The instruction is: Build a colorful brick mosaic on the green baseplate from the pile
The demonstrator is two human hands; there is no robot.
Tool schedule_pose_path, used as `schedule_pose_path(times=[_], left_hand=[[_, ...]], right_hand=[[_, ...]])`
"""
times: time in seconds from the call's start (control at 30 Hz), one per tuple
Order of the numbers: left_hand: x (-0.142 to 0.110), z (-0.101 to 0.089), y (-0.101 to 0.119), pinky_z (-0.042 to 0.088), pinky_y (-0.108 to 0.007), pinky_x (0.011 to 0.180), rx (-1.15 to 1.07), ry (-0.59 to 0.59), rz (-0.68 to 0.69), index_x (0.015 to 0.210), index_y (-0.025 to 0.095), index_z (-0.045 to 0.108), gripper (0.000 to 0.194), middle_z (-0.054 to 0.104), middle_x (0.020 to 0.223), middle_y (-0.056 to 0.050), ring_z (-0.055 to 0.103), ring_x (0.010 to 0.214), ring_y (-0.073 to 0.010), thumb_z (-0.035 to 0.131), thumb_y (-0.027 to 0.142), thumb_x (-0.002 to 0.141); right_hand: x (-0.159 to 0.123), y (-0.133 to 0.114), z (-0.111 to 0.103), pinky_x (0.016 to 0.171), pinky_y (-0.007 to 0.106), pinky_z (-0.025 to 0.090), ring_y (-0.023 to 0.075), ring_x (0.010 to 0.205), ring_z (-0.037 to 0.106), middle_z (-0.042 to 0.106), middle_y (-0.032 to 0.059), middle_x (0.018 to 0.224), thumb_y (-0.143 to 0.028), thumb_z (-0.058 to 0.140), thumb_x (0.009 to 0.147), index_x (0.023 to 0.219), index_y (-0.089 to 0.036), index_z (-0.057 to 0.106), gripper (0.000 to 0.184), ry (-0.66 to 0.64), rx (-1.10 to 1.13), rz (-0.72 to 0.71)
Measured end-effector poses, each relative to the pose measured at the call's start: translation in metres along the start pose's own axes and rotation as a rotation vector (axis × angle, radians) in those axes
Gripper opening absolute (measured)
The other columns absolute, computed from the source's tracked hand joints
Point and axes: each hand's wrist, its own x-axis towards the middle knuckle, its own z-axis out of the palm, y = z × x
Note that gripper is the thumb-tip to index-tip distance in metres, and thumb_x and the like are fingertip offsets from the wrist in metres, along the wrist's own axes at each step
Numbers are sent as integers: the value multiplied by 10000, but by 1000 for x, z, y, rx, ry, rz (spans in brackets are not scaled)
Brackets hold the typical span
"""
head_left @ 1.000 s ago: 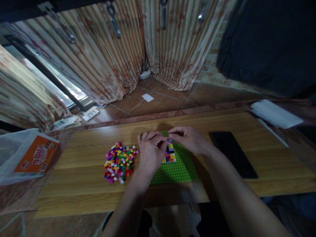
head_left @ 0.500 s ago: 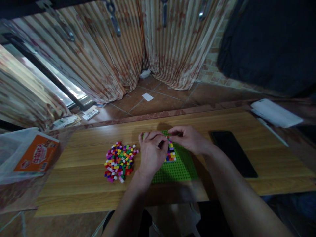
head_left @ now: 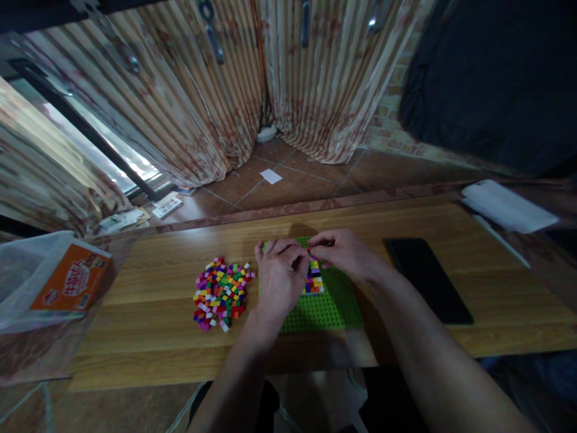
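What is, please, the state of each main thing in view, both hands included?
Left hand: fingers bent, over the green baseplate.
Right hand: fingertips close to the left hand's, grip unclear.
Green baseplate: flat, partly covered.
Coloured brick patch: on the baseplate, partly hidden.
Loose bricks: heaped, colours mixed.
Black tablet: flat, dark-faced.
Curtains: hanging in folds.
Floor paper: lying flat.

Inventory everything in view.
Wooden table: one, brown, centre
Studded plastic baseplate: one, green, on table
Small plastic bricks: many, multicoloured, left of baseplate
Brick patch: one, multicoloured, on baseplate
Flat rectangular slab: one, black, table's right
Clear plastic tub: one, orange-labelled, left
Fabric curtains: count unclear, cream-rust, background
Metal hangers: several, grey, top
Loose papers: several, whitish, floor
Flat sheet: one, white, right
Slim rod: one, white, right
Fabric-like bulk: one, dark, upper right
Left hand, right hand: two, bare, over baseplate
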Motion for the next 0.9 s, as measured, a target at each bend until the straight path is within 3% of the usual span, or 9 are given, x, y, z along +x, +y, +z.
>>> schedule_pose_path(times=[0.13,0.3,0.47,0.63,0.8,0.9], left_hand=[[-1,2,0,336,-459,1007,9,10,10,783,262,703,100,724,932,8,597,944,-201,640,232,854],[-3,-5,-2,389,-431,992,-70,25,-13,828,260,706,93,726,964,-3,616,966,-194,626,226,862],[-3,-30,-45,469,-381,933,-96,122,-139,892,238,705,146,724,985,-34,647,974,-197,569,195,864],[-7,-60,-87,486,-385,850,162,-39,-351,837,229,727,115,735,982,-80,660,902,-240,635,192,780],[-15,-65,-87,437,-467,870,346,-199,-368,816,270,753,103,730,999,-80,627,956,-302,668,314,779],[-17,-60,-83,411,-495,885,377,-217,-344,799,288,754,99,731,994,-68,611,959,-304,667,330,779]], right_hand=[[-1,0,2,514,235,490,130,553,619,714,14,688,-203,648,668,802,-165,743,169,-4,21,13],[0,5,-5,553,249,501,160,653,660,752,24,779,-277,670,717,833,-189,754,168,-18,-100,-84],[3,9,-18,617,302,515,188,710,671,761,46,818,-364,681,778,849,-215,760,183,81,-141,-144],[4,10,-21,622,338,525,195,665,661,749,61,800,-387,654,818,861,-216,756,204,155,-99,-110],[5,9,-17,633,340,541,191,674,669,745,68,805,-389,637,831,878,-201,752,226,163,-60,-100],[5,8,-14,650,343,549,194,697,677,747,67,817,-386,638,829,881,-202,752,223,166,-59,-94]])
